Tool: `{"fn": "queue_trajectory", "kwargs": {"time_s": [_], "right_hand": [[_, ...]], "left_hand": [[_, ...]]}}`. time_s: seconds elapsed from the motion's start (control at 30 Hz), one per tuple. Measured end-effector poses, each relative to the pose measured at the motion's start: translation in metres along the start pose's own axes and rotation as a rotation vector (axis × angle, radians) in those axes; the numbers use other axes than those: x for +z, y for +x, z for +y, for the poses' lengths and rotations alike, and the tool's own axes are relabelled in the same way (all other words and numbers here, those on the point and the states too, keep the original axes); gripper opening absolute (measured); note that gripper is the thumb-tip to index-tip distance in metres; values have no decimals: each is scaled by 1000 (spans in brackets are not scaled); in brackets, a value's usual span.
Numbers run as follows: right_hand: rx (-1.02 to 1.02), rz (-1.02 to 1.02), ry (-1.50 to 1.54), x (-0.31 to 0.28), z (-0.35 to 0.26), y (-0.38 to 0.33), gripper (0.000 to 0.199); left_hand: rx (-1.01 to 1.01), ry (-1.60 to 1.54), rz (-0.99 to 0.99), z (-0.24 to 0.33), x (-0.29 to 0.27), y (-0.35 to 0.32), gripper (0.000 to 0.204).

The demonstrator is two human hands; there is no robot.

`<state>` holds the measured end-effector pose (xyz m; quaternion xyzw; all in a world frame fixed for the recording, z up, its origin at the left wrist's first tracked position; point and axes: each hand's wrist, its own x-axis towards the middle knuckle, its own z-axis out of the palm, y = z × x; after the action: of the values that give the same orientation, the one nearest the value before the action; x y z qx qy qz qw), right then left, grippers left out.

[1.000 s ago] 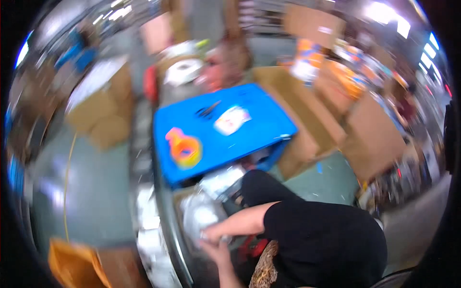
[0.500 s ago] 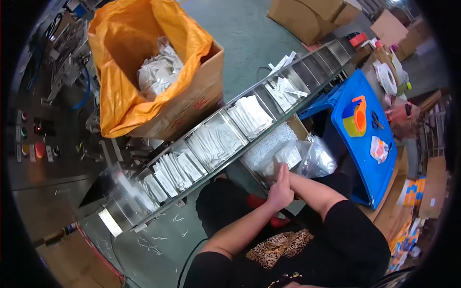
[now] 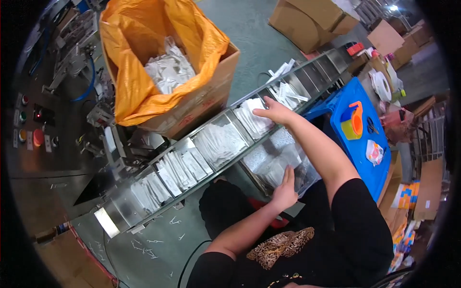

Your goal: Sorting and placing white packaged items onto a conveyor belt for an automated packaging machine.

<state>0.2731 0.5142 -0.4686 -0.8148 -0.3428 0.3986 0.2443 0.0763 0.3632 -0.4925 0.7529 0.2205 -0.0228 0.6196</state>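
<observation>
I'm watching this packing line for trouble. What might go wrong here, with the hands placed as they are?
1. The right hand lies on packets in a conveyor compartment; if the belt moves, fingers might catch on a divider.
2. The left hand presses the clear bag of packets on the lap; the bag may slip off.
3. Packets sticking out near the far end could fall to the floor.

Black short sleeves, leopard-print patch
</observation>
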Motion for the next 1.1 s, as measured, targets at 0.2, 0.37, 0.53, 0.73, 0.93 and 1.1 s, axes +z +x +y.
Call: {"fn": "queue_trajectory", "kwargs": {"time_s": [0.2,0.37,0.53,0.73,0.93,1.1], "right_hand": [[-21,-12,-207,62,-9,34,109],[-115,110,23,36,23,39,106],[-106,8,75,56,-4,26,102],[-11,146,19,52,32,18,98],[-97,36,130,41,31,21,101],[-189,30,-60,42,15,37,101]], "left_hand": [[23,-37,83,-19,3,-3,90],[-42,-63,-8,-8,3,6,90],[84,1,189,-44,29,1,88],[55,29,-115,-19,-4,-26,85],[120,51,477,19,-136,-128,50],[-102,559,438,21,-141,-158,59]]}}
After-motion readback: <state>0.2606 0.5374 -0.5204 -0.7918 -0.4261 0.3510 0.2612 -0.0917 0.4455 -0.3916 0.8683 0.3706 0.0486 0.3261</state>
